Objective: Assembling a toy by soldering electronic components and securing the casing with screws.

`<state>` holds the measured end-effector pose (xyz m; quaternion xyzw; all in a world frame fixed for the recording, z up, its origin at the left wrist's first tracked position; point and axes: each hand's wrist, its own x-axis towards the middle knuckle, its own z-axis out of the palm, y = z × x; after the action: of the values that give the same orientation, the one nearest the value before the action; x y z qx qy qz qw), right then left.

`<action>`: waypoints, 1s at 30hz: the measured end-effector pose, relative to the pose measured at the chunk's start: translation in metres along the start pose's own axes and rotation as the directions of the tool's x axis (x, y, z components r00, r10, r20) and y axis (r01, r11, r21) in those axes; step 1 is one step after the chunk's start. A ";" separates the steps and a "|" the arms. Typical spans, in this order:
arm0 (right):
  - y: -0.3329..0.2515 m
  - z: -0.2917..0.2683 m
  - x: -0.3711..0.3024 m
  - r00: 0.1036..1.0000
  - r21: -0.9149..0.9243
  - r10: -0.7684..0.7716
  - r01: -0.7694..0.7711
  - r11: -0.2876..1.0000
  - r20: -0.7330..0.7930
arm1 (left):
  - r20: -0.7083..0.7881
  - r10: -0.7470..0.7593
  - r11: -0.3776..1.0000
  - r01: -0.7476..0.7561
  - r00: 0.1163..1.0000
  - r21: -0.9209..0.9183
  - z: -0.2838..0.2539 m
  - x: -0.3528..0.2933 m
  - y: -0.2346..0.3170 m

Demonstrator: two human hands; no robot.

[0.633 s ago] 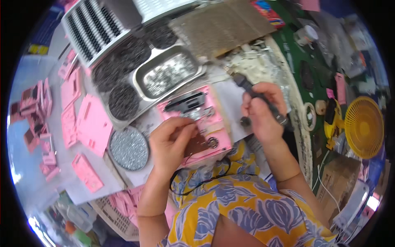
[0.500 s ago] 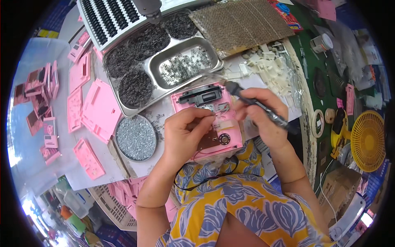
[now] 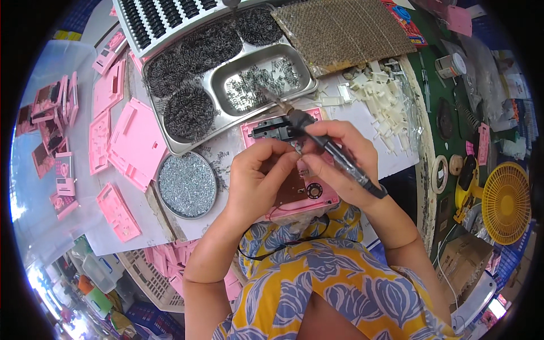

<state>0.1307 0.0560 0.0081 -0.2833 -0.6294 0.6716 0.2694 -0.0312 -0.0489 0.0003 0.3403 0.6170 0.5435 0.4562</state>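
Observation:
A pink plastic housing (image 3: 315, 114) lies in front of me, with a black slotted part (image 3: 275, 129), a brown panel (image 3: 289, 192) and a round black part (image 3: 314, 191) inside. Over its middle, my left hand (image 3: 258, 175) is closed, thumb and fingers pinched on something too small to make out. My right hand (image 3: 345, 161) wraps round a black-handled screwdriver (image 3: 343, 158). Its metal tip points up and left, away from the housing, over the steel tray (image 3: 218, 93). The right thumb and forefinger meet the left fingertips, which partly hide the housing's inside.
Dark springs (image 3: 190, 113) fill parts of the tray. A round dish of silver screws (image 3: 187, 184) stands left, beside pink panels (image 3: 139, 144). White plastic parts (image 3: 379, 102) and a brown corrugated sheet (image 3: 345, 34) lie far right. A yellow fan (image 3: 506, 203) stands at the right.
My right hand has come left to meet the left fingertips. The screwdriver has swung so its tip reaches farther up and left. The view has shifted slightly.

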 end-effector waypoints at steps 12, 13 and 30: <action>-0.004 -0.074 -0.019 0.940 -0.081 -0.338 0.340 0.937 0.040 | 0.008 0.259 0.742 -0.204 0.966 0.639 0.001 0.015 0.000; 0.000 -0.074 -0.021 0.936 -0.106 -0.349 0.352 0.930 0.044 | 0.008 0.261 0.734 -0.204 0.965 0.648 0.001 0.015 0.001; 0.013 -0.068 -0.009 0.869 -0.252 -0.466 0.495 0.831 0.169 | -0.060 0.348 0.768 -0.247 0.936 0.591 0.001 0.014 -0.011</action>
<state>0.1856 0.0958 -0.0082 -0.1179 -0.7837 0.4969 0.3537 -0.0343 -0.0379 -0.0131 0.5091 0.7256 0.4236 0.1869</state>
